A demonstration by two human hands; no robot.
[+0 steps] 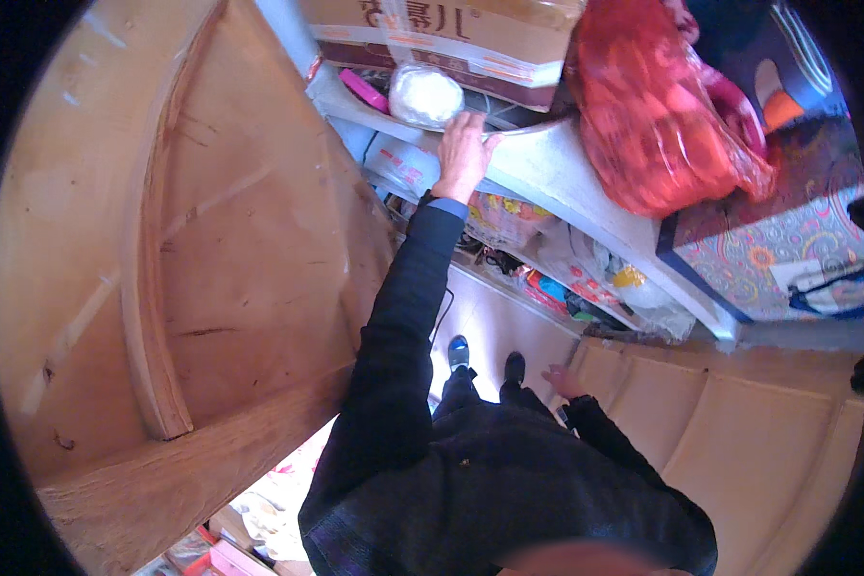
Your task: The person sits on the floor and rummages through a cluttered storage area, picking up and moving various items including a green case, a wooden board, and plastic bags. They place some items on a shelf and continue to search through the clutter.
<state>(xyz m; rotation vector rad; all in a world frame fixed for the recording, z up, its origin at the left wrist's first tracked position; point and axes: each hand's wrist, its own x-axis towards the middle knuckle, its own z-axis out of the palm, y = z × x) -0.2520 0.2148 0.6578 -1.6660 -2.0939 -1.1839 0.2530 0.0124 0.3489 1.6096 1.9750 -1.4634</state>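
Note:
My left hand [464, 158] reaches up to the edge of a white shelf [533, 162], its fingers over the rim just right of a round white bundle in clear plastic wrap [426, 97]. A pink object [363, 91] lies left of that bundle. Behind them stands a cardboard box [453, 43] with clear tape and printing. Low by my side hangs my right hand [563, 381], away from the shelf, with nothing visible in it. To the right on the shelf sits a red plastic bag [662, 122] with something bulky inside.
A large wooden panel [252, 237] stands at left, another ribbed one [749, 425] at lower right. Lower shelves hold plastic bags [507, 219] and mixed goods. A paisley-patterned box [763, 237] is at far right. A thin cable [443, 313] runs near my feet.

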